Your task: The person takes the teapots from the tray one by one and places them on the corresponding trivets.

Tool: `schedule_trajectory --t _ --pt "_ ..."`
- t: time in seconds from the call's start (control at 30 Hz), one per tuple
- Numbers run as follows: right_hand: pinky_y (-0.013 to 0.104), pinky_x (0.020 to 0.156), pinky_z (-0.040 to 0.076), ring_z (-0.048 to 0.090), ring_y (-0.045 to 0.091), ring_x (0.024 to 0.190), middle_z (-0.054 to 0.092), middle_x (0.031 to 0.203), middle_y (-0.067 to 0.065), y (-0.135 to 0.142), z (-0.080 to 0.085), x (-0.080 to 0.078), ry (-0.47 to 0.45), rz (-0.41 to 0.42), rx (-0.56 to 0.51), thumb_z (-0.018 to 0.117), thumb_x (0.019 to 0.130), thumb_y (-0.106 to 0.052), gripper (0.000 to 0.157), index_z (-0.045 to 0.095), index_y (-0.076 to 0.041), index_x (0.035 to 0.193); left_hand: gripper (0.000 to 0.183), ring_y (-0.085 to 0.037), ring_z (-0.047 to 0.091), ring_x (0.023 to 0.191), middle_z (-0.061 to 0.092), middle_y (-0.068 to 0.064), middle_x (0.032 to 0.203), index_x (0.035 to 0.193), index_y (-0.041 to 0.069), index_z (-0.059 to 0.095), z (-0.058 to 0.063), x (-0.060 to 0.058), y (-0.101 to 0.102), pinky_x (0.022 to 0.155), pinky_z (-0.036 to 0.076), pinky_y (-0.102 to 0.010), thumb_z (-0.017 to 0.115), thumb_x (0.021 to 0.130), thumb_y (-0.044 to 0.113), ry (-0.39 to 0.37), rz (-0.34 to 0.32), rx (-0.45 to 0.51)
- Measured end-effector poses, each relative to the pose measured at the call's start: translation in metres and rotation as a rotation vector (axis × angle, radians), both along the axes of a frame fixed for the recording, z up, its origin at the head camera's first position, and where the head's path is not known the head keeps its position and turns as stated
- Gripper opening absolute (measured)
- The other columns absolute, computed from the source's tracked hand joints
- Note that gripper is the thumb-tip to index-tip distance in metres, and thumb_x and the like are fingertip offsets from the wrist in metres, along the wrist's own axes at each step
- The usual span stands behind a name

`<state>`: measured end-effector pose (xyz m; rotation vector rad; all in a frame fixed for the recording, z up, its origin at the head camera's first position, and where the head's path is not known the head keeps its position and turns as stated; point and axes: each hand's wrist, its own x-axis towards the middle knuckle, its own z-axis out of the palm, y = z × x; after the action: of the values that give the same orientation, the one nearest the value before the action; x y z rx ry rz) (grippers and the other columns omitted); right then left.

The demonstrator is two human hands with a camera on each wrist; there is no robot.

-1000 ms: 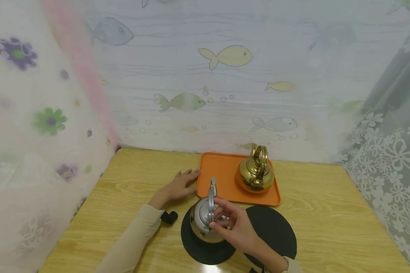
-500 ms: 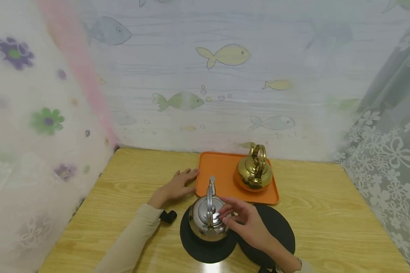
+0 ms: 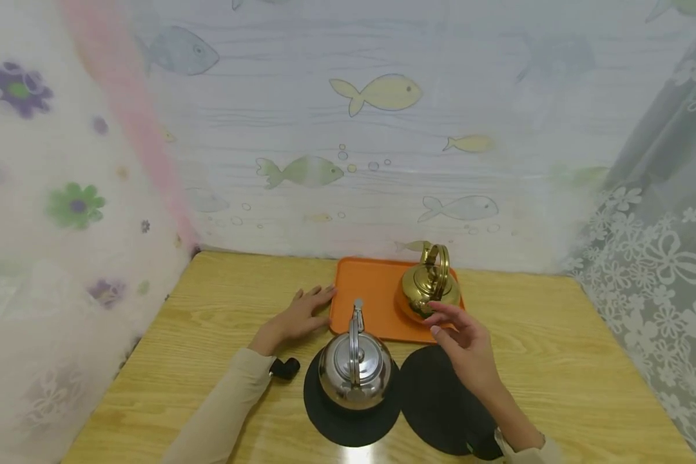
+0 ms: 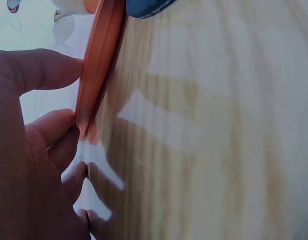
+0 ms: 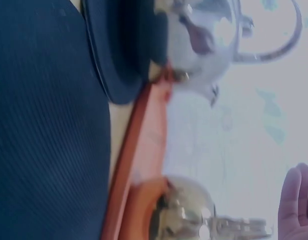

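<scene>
A silver kettle [image 3: 355, 374] stands upright on the left round black mat [image 3: 348, 430], its handle raised. On the right side of the orange tray [image 3: 365, 296] sits a gold kettle [image 3: 426, 287], also upright. My left hand [image 3: 297, 317] lies by the tray's left side. In the left wrist view its thumb [image 4: 54, 70] and forefinger touch the tray's edge, fingers extended. My right hand [image 3: 466, 348] hovers above the right black mat [image 3: 435, 406], fingers loosely bent and holding nothing. In the head view its fingertips overlap the lower right of the gold kettle; contact cannot be told.
Both mats lie side by side on the wooden table [image 3: 568, 361], in front of the tray. A wall [image 3: 301, 116] with painted fish closes off the back. Patterned cloth [image 3: 40, 309] hangs at the left and a flowered curtain [image 3: 661, 258] at the right.
My right hand has let go of the silver kettle's handle and moved right, toward the gold kettle. The silver kettle stays on its mat. My left hand has stayed by the tray.
</scene>
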<state>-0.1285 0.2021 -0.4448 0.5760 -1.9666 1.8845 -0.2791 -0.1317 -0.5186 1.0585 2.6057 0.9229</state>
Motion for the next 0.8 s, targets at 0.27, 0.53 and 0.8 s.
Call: schedule_trajectory --t 0.27,0.53,0.8 --pt "0.017 0.083 0.055 0.067 0.012 0.095 0.071 0.096 0.003 0.023 0.014 -0.013 0.036 -0.222 -0.157 0.056 0.093 0.018 0.027 0.064 0.017 0.118 0.069 -0.049 0.017 0.152 0.028 -0.018 0.165 0.159 0.003 0.032 -0.004 0.000 0.001 0.118 0.000 -0.072 0.060 0.100 0.026 0.004 0.016 0.007" --pt "0.014 0.091 0.052 0.064 0.010 0.106 0.069 0.112 -0.002 0.034 0.017 -0.029 -0.142 -0.335 -0.051 0.058 0.097 0.010 0.035 0.061 0.007 0.132 0.068 -0.046 0.017 0.154 0.030 -0.016 0.165 0.158 0.002 0.033 -0.003 0.003 0.000 0.120 -0.002 -0.070 0.061 0.099 0.023 -0.002 0.046 0.032" --pt "0.010 0.093 0.047 0.055 0.009 0.114 0.060 0.124 -0.009 0.033 0.015 -0.047 -0.328 -0.326 0.049 0.057 0.100 0.004 0.041 0.053 0.007 0.141 0.069 -0.045 0.017 0.154 0.030 -0.015 0.165 0.159 0.003 0.033 -0.007 0.005 0.003 0.121 -0.003 -0.068 0.060 0.099 0.025 -0.001 0.057 0.039"
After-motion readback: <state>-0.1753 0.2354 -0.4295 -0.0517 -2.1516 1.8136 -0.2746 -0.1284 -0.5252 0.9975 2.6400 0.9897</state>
